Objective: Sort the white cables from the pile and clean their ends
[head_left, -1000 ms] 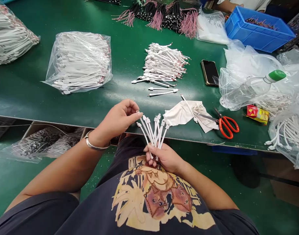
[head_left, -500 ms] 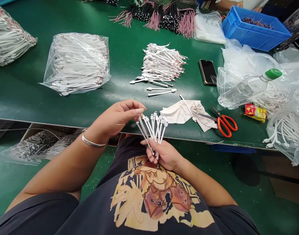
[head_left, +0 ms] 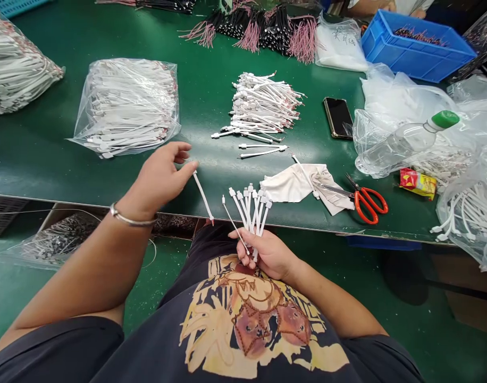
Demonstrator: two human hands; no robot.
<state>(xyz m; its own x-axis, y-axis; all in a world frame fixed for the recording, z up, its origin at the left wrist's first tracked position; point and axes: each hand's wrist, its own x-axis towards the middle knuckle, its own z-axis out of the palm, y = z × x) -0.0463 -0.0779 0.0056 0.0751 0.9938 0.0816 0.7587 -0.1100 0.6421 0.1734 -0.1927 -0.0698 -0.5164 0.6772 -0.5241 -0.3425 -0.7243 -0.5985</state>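
My right hand sits low near my lap, closed round a fan of several short white cables with the connector ends pointing up. My left hand is out over the near edge of the green table, pinching one single white cable by its top end so that it hangs down toward me. A loose pile of the same white cables lies further back on the table, with two stray cables in front of it.
A clear bag of white cables lies at left, another at far left. A white cloth, red scissors, a phone, a bottle, plastic bags and a blue bin fill the right side.
My left hand has pulled one cable out of the fan and moved it left, away from my right hand. The right hand has kept its place with the remaining cables.
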